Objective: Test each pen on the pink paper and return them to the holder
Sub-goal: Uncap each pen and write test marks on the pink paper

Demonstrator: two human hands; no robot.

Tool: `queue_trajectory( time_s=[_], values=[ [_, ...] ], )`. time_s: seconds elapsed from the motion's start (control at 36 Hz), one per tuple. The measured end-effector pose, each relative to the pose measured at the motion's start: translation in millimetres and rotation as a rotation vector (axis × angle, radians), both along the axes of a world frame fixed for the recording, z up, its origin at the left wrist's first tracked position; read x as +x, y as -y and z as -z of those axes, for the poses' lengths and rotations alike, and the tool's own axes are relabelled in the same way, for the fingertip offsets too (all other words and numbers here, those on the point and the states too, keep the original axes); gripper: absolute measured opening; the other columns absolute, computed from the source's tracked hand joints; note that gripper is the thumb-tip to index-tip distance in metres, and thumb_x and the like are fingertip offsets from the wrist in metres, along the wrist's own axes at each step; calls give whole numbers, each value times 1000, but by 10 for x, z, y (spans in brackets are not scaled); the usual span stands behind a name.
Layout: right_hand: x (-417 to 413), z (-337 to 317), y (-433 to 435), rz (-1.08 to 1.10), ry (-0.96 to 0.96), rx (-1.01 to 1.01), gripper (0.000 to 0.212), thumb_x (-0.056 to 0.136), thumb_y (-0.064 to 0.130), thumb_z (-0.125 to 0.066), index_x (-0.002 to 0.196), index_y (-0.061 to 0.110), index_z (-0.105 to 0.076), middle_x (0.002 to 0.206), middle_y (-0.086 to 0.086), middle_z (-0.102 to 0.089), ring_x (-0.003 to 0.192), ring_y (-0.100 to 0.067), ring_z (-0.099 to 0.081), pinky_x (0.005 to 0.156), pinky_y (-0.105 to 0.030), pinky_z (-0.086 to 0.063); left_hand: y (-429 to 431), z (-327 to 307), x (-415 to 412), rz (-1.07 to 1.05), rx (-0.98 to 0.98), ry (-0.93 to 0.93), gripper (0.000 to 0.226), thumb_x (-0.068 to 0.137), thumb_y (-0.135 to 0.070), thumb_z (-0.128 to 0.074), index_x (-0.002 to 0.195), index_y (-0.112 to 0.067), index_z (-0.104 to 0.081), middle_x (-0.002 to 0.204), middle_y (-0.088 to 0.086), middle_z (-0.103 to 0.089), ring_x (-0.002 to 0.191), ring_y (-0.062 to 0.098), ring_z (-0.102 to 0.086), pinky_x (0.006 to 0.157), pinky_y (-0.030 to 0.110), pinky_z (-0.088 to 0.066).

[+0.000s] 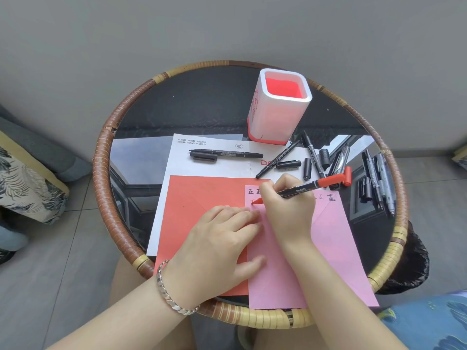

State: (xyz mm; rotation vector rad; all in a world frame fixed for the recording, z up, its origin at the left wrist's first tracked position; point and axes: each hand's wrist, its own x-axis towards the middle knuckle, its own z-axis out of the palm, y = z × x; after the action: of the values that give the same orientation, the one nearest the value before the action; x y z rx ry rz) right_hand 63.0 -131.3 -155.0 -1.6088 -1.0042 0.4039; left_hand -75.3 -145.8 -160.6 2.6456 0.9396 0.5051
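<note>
the red pen (303,189) is in the right hand (288,210), pinched in a writing grip with its red tip pressed to the pink paper (333,248) near the sheet's upper left corner, just under a row of black test characters. its red cap sits posted on the far end of the barrel, likely so it does not get lost while the mark is made. the left hand (219,246) grips nothing; it lies flat with fingers spread across the seam where the pink paper overlaps the red paper (192,205), which looks meant to keep the sheet from sliding under the stroke. both coloured sheets rest on a white printed sheet (214,168), probably as protection for the glass table (161,107) with its woven rim.

farther out, one black marker (227,154) lies uncapped on the white sheet with its cap beside it, and several more black pens (313,157) and loose caps are scattered to the right of the writing hand. a further cluster at the far right may be partly reflection in the glass; i cannot tell. the white holder (278,114) with a red interior stands upright at the back, and no pen shows in it, so returning them seems not yet begun, while the row of marks suggests testing is well along
</note>
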Motion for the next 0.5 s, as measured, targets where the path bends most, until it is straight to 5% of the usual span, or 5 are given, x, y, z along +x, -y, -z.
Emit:
queue_trajectory(
  time_s=[0.5],
  values=[
    [7, -2, 22, 26, -21, -21, 49, 70, -5, -57, 44, 21, -25, 33, 9, -36, 38, -4, -32, 44, -14, -28, -2, -9, 9, 4, 0, 13, 43, 74, -47, -52, 98, -17, -70, 113, -5, -66, 107, 14, -59, 96, 27, -34]
  ],
)
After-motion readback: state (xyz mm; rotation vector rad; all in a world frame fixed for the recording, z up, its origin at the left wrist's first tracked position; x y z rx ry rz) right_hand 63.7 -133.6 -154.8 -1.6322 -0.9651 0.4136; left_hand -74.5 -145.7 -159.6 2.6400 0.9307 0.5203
